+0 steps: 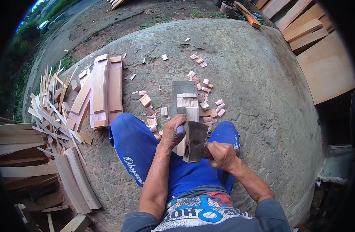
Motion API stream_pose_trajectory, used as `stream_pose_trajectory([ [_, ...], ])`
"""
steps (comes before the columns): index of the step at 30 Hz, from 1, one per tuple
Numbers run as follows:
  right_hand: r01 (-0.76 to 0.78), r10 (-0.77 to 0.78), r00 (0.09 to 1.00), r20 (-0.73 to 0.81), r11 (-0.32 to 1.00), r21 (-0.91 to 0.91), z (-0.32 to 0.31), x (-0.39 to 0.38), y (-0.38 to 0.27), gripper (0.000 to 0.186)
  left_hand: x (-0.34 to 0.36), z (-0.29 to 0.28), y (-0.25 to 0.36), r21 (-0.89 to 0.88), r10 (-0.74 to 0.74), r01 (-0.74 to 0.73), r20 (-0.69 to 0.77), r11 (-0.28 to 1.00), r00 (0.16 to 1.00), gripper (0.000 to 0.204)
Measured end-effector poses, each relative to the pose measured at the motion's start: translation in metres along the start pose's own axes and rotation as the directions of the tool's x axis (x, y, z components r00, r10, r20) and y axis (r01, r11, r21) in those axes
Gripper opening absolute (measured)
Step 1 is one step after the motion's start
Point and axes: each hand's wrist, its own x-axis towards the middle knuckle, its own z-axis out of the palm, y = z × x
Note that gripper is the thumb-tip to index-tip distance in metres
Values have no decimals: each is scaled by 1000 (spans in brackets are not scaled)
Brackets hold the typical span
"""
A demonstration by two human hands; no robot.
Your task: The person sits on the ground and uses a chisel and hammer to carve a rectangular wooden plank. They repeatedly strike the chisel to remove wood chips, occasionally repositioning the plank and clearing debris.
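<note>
My left hand [172,133] is closed round a chisel [180,130] with a purple handle, its grey metal part pointing away from me. My right hand [223,155] grips the handle of a hatchet [196,140], whose broad dark head hangs just right of the chisel. Under both tools lies a pale wooden piece [192,113], stepped at its far end, reaching back between my knees. Beneath its far end shows a dark grey board [180,87]. The hatchet head hides the middle of the wood, and the chisel's cutting edge cannot be made out.
Small wood offcuts [205,89] lie scattered around the workpiece on the rough rock surface [270,96]. To the left are stacked shaped boards [99,91], a heap of thin scraps [49,104] and two long pieces [77,179]. Large planks [326,65] stand at the far right.
</note>
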Motion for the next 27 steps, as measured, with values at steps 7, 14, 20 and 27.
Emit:
stream_pose_trajectory([
  [7,-12,13,1000,-7,1000,27,10,-8,2,38,2,0,1,32,1,-1,15,999,1000,14],
  [14,32,-31,999,-12,999,22,-17,14,-11,42,7,1,-3,3,-1,1,18,1000,1000,14],
  [20,201,-213,975,-62,968,-151,-30,45,-23,28,3,1,-5,-25,-39,40,30,999,999,13],
  [27,-322,321,947,34,941,100,-17,38,9,31,19,0,4,-133,-181,161,-153,978,971,13],
])
